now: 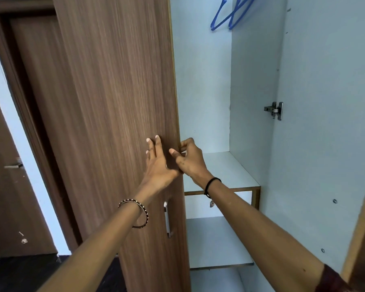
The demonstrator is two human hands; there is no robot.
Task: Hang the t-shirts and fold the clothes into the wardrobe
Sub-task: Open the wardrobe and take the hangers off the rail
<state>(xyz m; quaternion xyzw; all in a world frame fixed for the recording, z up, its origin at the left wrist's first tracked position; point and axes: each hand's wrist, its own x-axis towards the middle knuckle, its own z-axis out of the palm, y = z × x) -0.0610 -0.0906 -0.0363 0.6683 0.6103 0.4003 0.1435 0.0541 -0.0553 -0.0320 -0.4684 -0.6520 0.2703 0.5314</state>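
The wardrobe's brown wooden left door (114, 98) stands shut in front of me, with a metal handle (167, 220) low on its right side. My left hand (158, 163) lies flat on the door face with straight fingers, just left of the door's right edge. My right hand (190, 159) grips that edge, fingers curled round it and thumb on the front. The right half of the wardrobe is open and shows a pale interior (200, 81). Two blue hangers (230, 15) hang at the top. No clothes are in view.
Inside are a white shelf (230, 171), a drawer front (230, 199) beneath it and a lower shelf (215, 245). The open right door (329, 144) carries a metal hinge (275, 110). A brown room door (19, 186) with a lever handle stands at the left.
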